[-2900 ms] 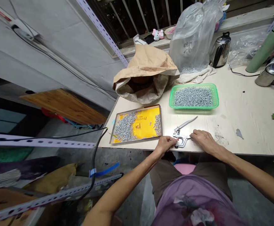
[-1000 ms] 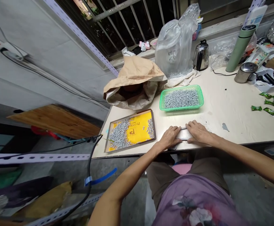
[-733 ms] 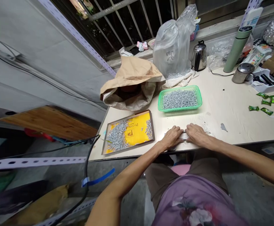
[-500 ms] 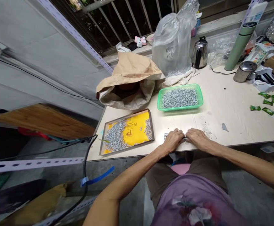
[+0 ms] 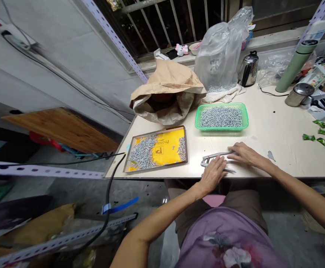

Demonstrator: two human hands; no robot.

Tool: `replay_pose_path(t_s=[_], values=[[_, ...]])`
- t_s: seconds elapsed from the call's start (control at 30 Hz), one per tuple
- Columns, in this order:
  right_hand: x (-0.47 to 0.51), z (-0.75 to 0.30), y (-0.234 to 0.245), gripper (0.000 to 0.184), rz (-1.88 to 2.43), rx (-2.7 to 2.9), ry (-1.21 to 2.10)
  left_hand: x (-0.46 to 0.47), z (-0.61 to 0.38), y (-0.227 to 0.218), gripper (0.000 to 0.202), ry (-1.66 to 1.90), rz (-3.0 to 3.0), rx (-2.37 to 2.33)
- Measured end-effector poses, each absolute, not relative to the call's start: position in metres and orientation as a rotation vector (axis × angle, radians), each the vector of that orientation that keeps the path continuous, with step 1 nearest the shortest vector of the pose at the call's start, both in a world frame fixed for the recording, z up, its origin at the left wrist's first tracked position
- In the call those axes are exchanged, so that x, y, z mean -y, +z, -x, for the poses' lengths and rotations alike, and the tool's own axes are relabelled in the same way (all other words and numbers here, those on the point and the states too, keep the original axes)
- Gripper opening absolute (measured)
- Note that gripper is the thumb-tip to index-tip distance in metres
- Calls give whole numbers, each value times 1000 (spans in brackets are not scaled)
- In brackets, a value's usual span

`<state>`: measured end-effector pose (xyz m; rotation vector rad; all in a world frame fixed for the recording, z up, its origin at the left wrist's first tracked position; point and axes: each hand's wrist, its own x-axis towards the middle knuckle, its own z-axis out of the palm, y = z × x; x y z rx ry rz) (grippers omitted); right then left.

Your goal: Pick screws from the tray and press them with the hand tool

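Note:
Springed metal pliers lie on the table near its front edge, their handles spread apart and pointing right. My left hand rests over the lower handle, fingers stretched out and covering part of it. At the end of the upper handle is my right hand, fingers extended and touching the handle tip. To the left stands a shallow tray with a yellow lining and small silver metal pieces heaped mostly at its left side. Behind the pliers, a green plastic basket is filled with similar small metal pieces.
A brown paper bag gapes behind the tray. Behind the basket stand a plastic bag and a steel kettle. Further right are a green flask, a steel cup and several green-wrapped sweets.
My hands were closed together over the pliers; now the handles are spread and my fingers are loosened. My right hand has moved right and away from the left. The view has shifted.

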<state>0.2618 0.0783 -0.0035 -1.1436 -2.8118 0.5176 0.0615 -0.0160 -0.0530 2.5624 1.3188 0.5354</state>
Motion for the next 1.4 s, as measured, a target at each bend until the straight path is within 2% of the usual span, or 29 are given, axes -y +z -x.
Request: replay_pose_path(t_s=[0.13, 0.3, 0.43, 0.67, 0.9, 1.1, 1.27, 1.4], values=[[-93, -243, -4, 20, 1264, 2831, 349, 29, -74, -62, 53, 535, -2593, -1288], [-117, -217, -7, 23, 1364, 2775, 118, 5, -75, -63, 47, 479, -2531, -1386], [-125, -208, -2, 23, 1385, 2753, 81, -10, -73, -59, 53, 484, -2523, -1400], [-94, -177, 16, 24, 744, 3079, 341, -4, -74, -52, 49, 419, -2476, -1319], [-82, -142, 18, 21, 467, 3315, 35, 32, -69, -48, 36, 507, -2452, -1084], [-82, -128, 6, 19, 420, 3278, -54, 61, -11, -39, 28, 687, -2390, -1428], [-89, -137, 17, 15, 525, 3097, 100, 39, 81, -21, 24, 1021, -2181, -2141], [-114, -159, 52, 19, 759, 2758, 127, 15, 149, -10, 20, 656, -1813, -2598]])
